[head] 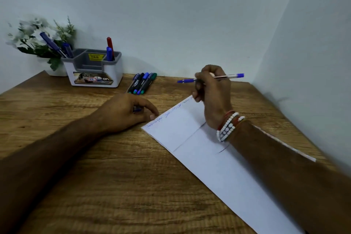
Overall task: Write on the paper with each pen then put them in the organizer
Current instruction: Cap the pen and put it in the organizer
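Note:
My right hand [212, 93] grips a blue-capped clear pen [228, 76] that lies level, just above the far corner of the white paper [205, 161]. Blue handwriting runs along the paper's upper left edge. My left hand [125, 114] rests on the table at the paper's left corner, its fingers curled; a small blue object [137, 110] shows between thumb and fingers, most of it hidden. The white and grey organizer [93, 71] stands at the back left. It holds blue pens [55, 45] on its left side and a red and a blue marker [109, 51] on its right.
Several loose markers [142, 82] lie side by side on the wooden table [114, 176], just right of the organizer. A potted plant with white flowers [38, 32] stands behind the organizer in the corner. Walls close off the back and the right.

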